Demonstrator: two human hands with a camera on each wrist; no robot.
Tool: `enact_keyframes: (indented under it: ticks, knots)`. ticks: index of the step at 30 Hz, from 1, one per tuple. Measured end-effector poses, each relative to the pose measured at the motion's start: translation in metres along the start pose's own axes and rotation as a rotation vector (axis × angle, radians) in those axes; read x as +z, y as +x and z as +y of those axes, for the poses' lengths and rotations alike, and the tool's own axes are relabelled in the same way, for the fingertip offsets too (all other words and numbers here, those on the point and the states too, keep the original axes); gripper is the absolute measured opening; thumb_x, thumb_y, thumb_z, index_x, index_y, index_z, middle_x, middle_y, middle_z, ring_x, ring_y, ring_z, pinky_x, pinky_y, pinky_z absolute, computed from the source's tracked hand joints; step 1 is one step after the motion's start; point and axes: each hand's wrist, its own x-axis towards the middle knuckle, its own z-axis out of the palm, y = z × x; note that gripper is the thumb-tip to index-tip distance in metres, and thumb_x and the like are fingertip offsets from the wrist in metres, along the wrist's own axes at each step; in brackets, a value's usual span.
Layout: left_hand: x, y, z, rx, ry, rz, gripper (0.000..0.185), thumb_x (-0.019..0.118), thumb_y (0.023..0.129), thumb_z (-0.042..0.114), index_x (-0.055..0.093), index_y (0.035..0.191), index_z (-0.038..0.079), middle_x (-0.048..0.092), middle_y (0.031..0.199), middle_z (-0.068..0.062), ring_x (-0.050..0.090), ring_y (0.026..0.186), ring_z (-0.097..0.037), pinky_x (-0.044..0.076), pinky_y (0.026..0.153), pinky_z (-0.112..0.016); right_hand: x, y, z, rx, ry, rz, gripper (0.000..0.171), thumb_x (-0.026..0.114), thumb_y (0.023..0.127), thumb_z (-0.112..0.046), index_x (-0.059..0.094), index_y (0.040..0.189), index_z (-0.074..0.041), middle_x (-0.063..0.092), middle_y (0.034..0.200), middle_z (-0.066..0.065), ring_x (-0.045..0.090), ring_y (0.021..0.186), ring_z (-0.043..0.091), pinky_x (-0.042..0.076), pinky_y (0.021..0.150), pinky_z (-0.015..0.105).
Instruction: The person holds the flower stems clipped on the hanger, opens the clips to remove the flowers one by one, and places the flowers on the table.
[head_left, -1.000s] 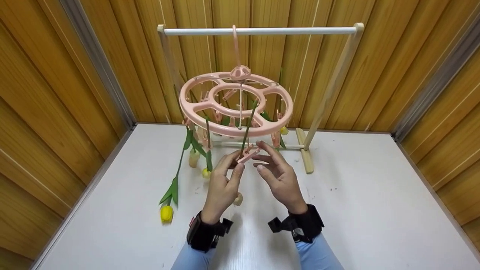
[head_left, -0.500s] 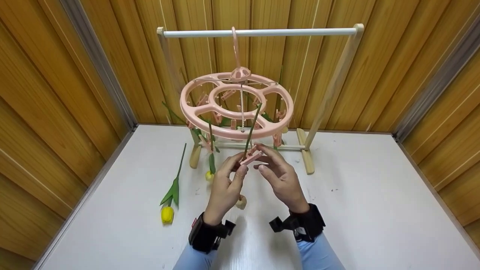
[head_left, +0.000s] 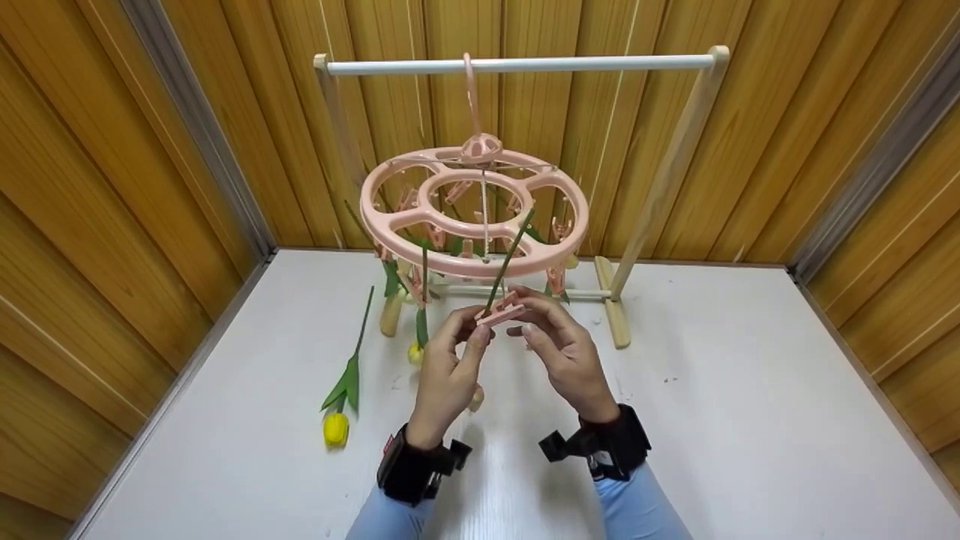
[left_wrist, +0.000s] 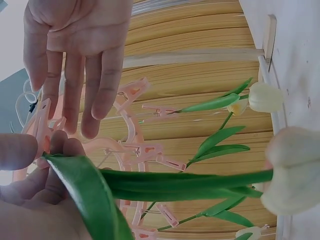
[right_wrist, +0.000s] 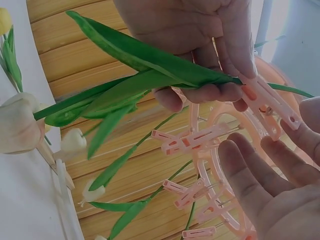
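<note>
In the head view my left hand (head_left: 448, 367) pinches a pink clothespin (head_left: 501, 315) just below the hanger's front rim. A green tulip stem (head_left: 511, 259) runs up through the pin's jaw end; the right wrist view shows its white bloom (right_wrist: 17, 122) and long leaves (right_wrist: 145, 75) on the other side of the left hand. My right hand (head_left: 566, 352) is at the pin's handle end, its fingers fairly straight, fingertips right at the handles. The round pink clip hanger (head_left: 480, 264) hangs by its hook from a white rod (head_left: 585, 63).
Several tulips hang from the hanger's other clothespins, including a white one (left_wrist: 265, 97) in the left wrist view. A loose yellow tulip (head_left: 336, 431) lies on the white table (head_left: 225, 465) at left. The rack's wooden feet (head_left: 616, 322) stand behind; wood-patterned walls enclose the table.
My right fingertips have come slightly closer to the clothespin's handle end. The stem's top leans further right. Tulips hanging at the hanger's left have swung away from the loose yellow one.
</note>
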Motion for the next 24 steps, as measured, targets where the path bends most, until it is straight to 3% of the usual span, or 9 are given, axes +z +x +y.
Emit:
enact_keyframes:
  ticks: [11,24]
  knots:
    - [-0.0055,0.0014,0.0023,-0.006,0.011,0.009,0.026,0.059,0.105,0.011,0.068,0.125,-0.002,0.072,0.097,-0.008,0.068,0.089,-0.027,0.052,0.077,-0.029,0.0035,0.0017,0.0026,-0.022,-0.019,0.045,0.025,0.048,0.105,0.007,0.057,0.127,0.014,0.059,0.135,0.017,0.068,0.11,0.019,0.058,0.089,0.035]
    - [-0.0086,0.0034,0.0047,-0.044,-0.052,-0.018,0.029,0.058,0.106,0.01,0.065,0.131,-0.004,0.071,0.105,-0.014,0.067,0.092,-0.021,0.054,0.075,-0.026,0.0086,0.0042,0.0007,-0.025,-0.064,0.122,0.015,0.054,0.103,0.007,0.063,0.113,0.012,0.06,0.126,0.021,0.07,0.096,0.019,0.058,0.082,0.03]
